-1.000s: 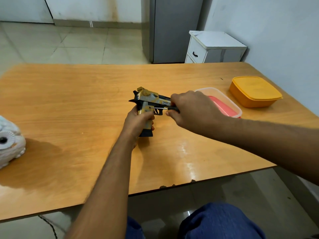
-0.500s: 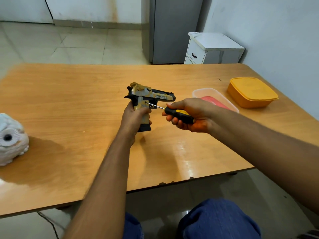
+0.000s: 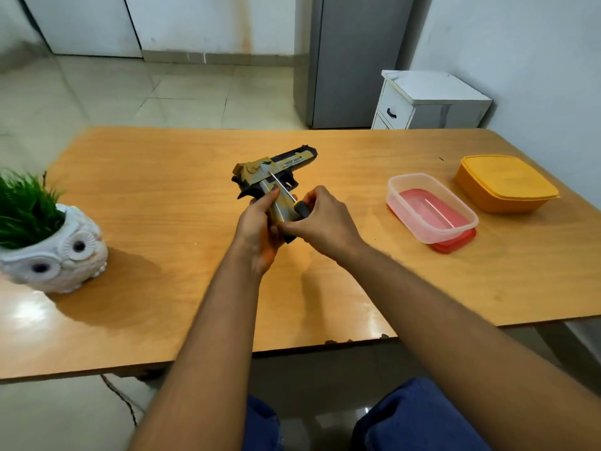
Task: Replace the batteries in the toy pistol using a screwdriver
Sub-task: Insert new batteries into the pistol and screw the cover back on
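A gold and black toy pistol (image 3: 276, 167) is held above the wooden table (image 3: 162, 196), barrel pointing away to the right. My left hand (image 3: 260, 232) grips its handle from the left. My right hand (image 3: 322, 222) holds a screwdriver (image 3: 294, 201) with a black and yellow handle. The thin metal shaft slants up and left, its tip against the pistol's side just above the grip. The lower end of the grip is hidden between my two hands.
A clear plastic box (image 3: 432, 209) stands on a red lid to the right, with an orange lidded box (image 3: 505, 183) beyond it. A white owl planter (image 3: 55, 252) with green grass stands at the left. The table's near edge runs below my forearms.
The pistol has tilted so the barrel points further away. My right hand has come in next to the left and turned the screwdriver to point up and left. The camera view has shifted.
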